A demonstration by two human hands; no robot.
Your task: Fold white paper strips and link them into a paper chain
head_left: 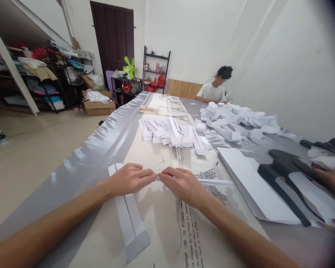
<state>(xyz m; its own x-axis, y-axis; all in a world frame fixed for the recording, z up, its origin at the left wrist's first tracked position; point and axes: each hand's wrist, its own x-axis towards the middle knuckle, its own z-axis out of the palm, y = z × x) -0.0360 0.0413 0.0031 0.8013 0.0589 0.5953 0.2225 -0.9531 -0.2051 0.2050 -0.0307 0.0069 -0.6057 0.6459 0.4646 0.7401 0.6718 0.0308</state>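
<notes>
My left hand point(135, 178) and my right hand point(181, 184) meet fingertip to fingertip low over the table. Both have fingers bent and pressed together in a pinch. A thin white paper piece point(216, 182), seen nearly edge-on, sticks out past my right hand and seems to be held in it. What sits between my left fingertips is hidden. Under my left wrist lies a long folded white paper sleeve point(131, 219) with a lengthwise seam. Beyond my hands, a pile of folded white paper pieces point(173, 134) rests on the printed cloth point(156, 242).
To the right lie large white sheets point(248, 182) and dark, blurred shapes beside another person's hand point(333, 182). A bigger heap of folded paper point(240, 117) covers the far right. A person point(213, 89) sits behind it. A wooden block point(149, 109) stands farther back.
</notes>
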